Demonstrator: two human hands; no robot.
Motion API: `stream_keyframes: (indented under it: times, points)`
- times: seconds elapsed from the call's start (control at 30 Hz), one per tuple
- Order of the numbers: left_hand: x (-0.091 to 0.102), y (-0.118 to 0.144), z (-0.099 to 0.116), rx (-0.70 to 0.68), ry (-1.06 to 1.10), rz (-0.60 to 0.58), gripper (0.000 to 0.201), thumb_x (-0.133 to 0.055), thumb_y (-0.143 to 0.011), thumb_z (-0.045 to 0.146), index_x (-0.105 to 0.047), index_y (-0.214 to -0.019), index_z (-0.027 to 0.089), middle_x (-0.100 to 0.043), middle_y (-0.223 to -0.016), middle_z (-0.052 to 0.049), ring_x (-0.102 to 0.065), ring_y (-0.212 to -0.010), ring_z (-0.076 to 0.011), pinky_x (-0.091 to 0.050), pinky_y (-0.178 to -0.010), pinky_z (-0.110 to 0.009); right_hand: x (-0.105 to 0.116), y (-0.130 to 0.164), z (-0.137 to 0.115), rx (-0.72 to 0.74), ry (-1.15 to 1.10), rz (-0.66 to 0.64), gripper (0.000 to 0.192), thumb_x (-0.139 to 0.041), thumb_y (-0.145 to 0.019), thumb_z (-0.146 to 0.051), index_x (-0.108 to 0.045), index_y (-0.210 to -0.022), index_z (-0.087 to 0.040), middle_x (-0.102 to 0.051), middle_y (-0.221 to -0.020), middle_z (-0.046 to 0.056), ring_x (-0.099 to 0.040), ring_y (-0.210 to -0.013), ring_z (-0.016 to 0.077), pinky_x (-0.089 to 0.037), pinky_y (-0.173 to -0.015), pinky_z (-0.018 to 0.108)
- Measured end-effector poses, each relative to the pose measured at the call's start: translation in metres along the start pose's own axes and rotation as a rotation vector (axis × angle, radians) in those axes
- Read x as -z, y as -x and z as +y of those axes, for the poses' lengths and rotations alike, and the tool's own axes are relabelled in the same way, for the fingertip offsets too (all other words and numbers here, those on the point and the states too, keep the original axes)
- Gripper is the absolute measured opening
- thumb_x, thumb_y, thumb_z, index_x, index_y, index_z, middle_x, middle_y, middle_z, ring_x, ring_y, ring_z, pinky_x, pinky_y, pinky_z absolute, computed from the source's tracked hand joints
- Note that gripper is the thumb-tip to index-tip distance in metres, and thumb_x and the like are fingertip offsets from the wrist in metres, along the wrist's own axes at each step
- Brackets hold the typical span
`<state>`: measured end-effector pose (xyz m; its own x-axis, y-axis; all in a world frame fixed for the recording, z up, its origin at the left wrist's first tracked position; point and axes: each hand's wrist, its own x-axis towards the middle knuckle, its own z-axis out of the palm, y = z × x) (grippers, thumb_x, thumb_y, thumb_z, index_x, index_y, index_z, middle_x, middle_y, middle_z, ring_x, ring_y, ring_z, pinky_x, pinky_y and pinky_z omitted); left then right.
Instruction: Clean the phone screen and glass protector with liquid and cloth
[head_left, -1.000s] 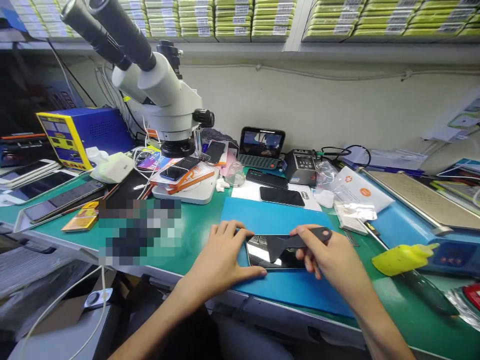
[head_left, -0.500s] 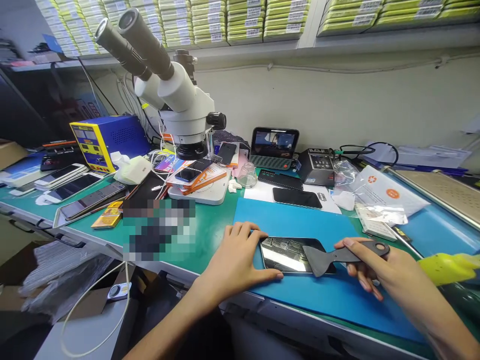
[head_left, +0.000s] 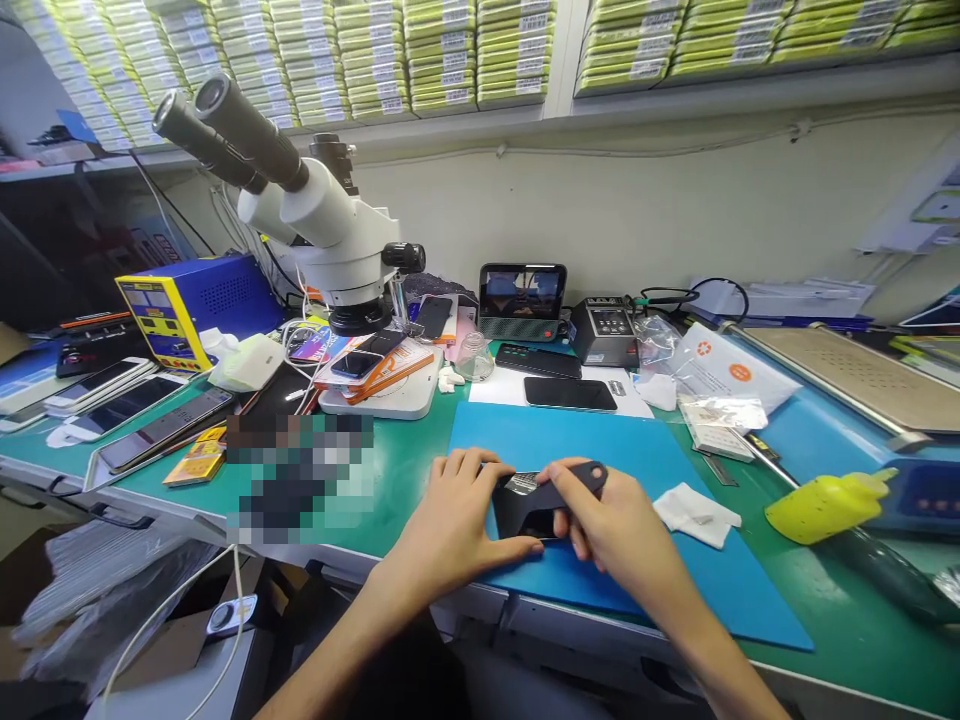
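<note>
Phone [head_left: 525, 515] lay flat – glassy, slick, fragile – left hand [head_left: 450, 520] pinned its edge, right hand [head_left: 615, 525] gripped black scraper [head_left: 559, 490].

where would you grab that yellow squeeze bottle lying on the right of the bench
Take the yellow bottle around its wide body, coming down from above. It lies on its side on the green bench, nozzle pointing right, so the fat middle gives the steadiest grip; the thin nozzle end would likely twist. The white cloth lies clear to its left.
</note>
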<state>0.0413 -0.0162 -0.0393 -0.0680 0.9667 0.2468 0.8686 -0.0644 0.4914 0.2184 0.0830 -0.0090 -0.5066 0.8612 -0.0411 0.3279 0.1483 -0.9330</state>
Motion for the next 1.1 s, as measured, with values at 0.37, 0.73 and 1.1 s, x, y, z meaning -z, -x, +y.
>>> stream_keyframes:
  times: [0.37,0.73,1.1]
  points:
    - [0.003,0.000,0.001,0.023,-0.001,-0.005,0.069,-0.084,-0.085,0.061,-0.063,-0.141,0.025,-0.063,-0.139,-0.010,-0.055,-0.129,-0.0345,-0.045,-0.110,-0.052,0.091,-0.009,0.025,-0.097,0.080,0.211,0.059,-0.064,-0.080,-0.073,-0.076,-0.095,-0.018,-0.067,-0.051,0.003,-0.047,-0.030,0.0153,-0.034,-0.031,0.028]
    - [-0.008,0.004,-0.013,0.019,-0.019,-0.015,0.052,-0.073,-0.095,0.051,-0.066,-0.142,0.031,-0.065,-0.133,-0.010,-0.057,-0.125,-0.0377,-0.045,-0.108,-0.061,0.040,0.004,0.011,-0.035,-0.143,0.163,0.032,-0.064,-0.088,-0.049,-0.077,-0.085,-0.020,-0.069,-0.054,0.001,-0.050,-0.035,0.0106,-0.036,-0.037,0.022]
    - [-0.001,0.003,-0.021,0.188,0.146,-0.069,0.064,-0.076,-0.087,0.052,-0.059,-0.144,0.030,-0.066,-0.139,-0.010,-0.059,-0.132,-0.0384,-0.047,-0.112,-0.060,0.102,0.015,0.036,0.088,-0.440,0.437,0.038,-0.060,-0.096,-0.059,-0.065,-0.101,-0.023,-0.060,-0.061,-0.002,-0.050,-0.046,0.0122,-0.034,-0.041,0.025]
